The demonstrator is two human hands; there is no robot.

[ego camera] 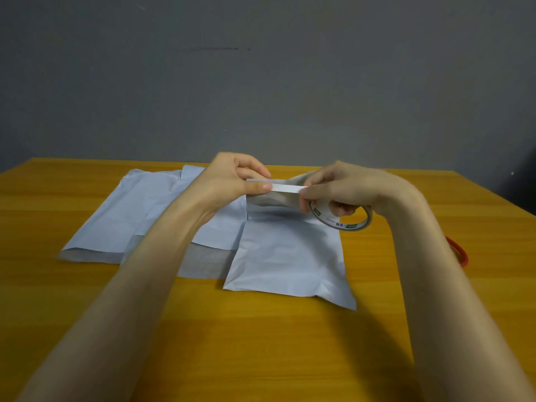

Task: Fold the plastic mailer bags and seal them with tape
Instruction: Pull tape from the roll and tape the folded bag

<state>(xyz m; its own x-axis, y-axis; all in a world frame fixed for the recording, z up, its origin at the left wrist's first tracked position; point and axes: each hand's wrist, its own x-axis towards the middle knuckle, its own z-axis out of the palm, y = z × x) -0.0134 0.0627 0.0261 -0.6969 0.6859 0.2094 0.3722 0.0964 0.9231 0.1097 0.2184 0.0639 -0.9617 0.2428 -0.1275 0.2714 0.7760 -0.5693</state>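
A white plastic mailer bag (285, 256) lies on the wooden table (87, 300), its far end folded up into a grey flap (272, 200). My left hand (232, 181) pinches the free end of a white tape strip (285, 188) just above that flap. My right hand (345, 188) holds the tape roll (342, 220), fingers through its core, with thumb and forefinger on the strip's other end. The strip is stretched level between both hands.
Several more flat white mailer bags (127, 219) lie overlapped to the left on the table. A red loop (458, 252) sits by my right forearm. A grey wall stands behind the table's far edge (116, 161).
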